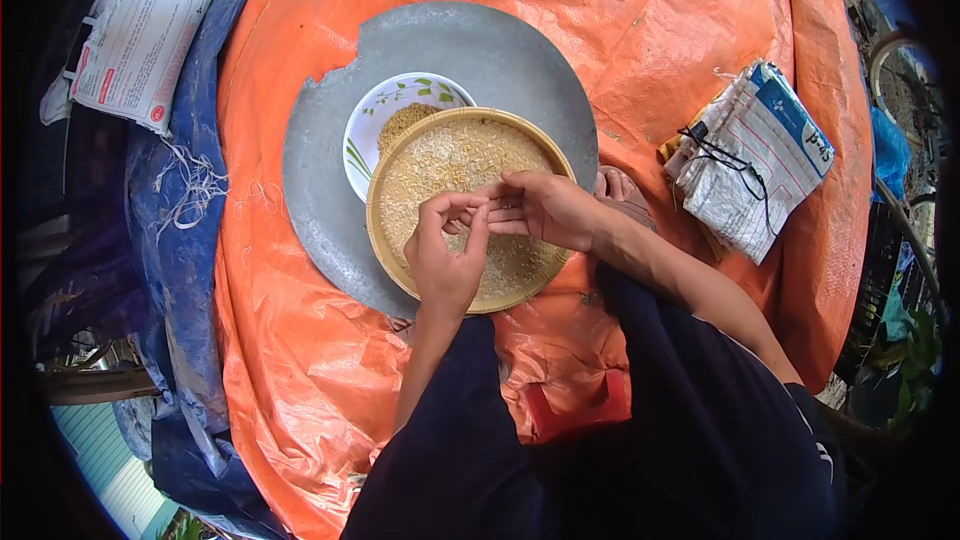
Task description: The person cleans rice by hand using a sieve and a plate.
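A round, light-brown shallow basket [402, 270] holds pale grains [440, 155] with yellower ones among them. Above it my left hand [450, 245] has its fingers bent, with the thumb tip close to the index fingertip; whatever lies between them is too small to make out. My right hand [550, 208] is turned partly palm up, its fingers stretched out toward the left hand, and the fingertips of both hands meet or overlap. Partly under the basket's upper left side stands a white bowl with green leaf patterns [362, 130], containing brownish-yellow grain [405, 122].
A grey round sheet [330, 210] with a broken edge lies under the bowl and basket, on an orange tarp [300, 370]. Folded sacks [745, 165] tied with black cord lie right; a printed sack [140, 50] and blue tarp [180, 240] left. Something red [580, 408] sits between my knees.
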Action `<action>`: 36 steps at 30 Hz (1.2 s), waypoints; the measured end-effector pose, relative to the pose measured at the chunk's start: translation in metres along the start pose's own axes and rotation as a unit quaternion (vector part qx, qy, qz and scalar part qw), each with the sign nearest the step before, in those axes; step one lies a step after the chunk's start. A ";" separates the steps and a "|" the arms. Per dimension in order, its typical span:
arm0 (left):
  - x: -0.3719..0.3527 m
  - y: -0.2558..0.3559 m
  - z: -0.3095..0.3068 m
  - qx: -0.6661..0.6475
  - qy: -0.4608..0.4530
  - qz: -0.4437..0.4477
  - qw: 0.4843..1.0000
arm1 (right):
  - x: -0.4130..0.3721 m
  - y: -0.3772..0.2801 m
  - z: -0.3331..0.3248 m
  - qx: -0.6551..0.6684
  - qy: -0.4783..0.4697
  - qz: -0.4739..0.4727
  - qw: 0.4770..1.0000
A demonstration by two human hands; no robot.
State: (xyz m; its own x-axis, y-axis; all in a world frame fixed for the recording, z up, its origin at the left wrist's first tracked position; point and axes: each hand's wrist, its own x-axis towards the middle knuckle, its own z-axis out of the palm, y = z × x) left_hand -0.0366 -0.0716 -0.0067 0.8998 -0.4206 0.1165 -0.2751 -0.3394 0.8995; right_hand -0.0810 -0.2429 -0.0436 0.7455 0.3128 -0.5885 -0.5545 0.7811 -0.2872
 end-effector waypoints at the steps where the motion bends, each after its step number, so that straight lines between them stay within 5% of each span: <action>1: -0.001 -0.002 0.003 0.000 -0.011 0.001 1.000 | 0.001 0.002 -0.003 0.012 0.003 0.007 1.000; 12: 0.001 -0.020 -0.023 0.096 0.092 -0.046 0.990 | 0.002 -0.002 -0.004 -0.005 -0.074 0.020 0.997; 16: -0.004 -0.025 -0.033 0.134 0.055 -0.074 0.987 | -0.007 -0.012 -0.006 0.100 -0.167 0.005 0.981; 19: -0.009 -0.030 -0.033 0.183 0.006 -0.046 0.982 | -0.004 -0.006 -0.004 -0.014 -0.095 0.027 0.995; 25: -0.007 -0.035 -0.023 0.258 -0.016 0.054 0.964 | -0.002 -0.007 -0.006 -0.003 -0.084 0.002 0.996; 36: -0.009 -0.042 -0.013 0.228 -0.030 0.050 0.972 | -0.004 -0.008 -0.005 -0.025 -0.066 -0.021 0.997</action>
State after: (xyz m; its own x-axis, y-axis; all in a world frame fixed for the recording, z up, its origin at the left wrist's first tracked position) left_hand -0.0284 -0.0426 -0.0401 0.8427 -0.5152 0.1564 -0.4946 -0.6258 0.6031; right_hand -0.0811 -0.2533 -0.0428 0.8086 0.3512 -0.4721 -0.5372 0.7680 -0.3488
